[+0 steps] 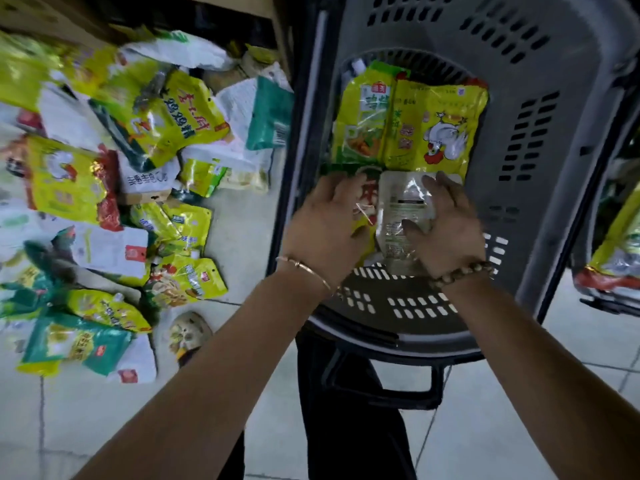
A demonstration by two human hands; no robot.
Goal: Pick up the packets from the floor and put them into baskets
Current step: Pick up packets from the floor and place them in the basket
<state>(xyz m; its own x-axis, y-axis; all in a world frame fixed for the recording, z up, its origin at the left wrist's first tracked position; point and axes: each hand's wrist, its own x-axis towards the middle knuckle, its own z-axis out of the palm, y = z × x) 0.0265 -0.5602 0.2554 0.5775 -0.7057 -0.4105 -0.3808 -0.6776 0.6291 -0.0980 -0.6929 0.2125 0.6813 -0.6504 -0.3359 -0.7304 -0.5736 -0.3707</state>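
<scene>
Both my hands reach down into a grey slotted basket (554,161). My left hand (325,220) grips a yellow and red packet (364,206) between thumb and fingers. Beside it, my right hand (450,226) holds a silvery packet (403,202), its printed back facing up. The two held packets touch each other low in the basket. Beyond them two yellow packets lie flat on the basket floor, one with green print (365,123) and one with a white chicken (440,126). A heap of several packets (114,188), yellow, green and white, covers the tiled floor at left.
The basket's black handle (384,386) hangs at its near end. A second basket (613,258) holding packets stands at the right edge. Brown cardboard or shelving (69,19) runs behind the heap. Pale floor tiles (242,237) show between the heap and the basket.
</scene>
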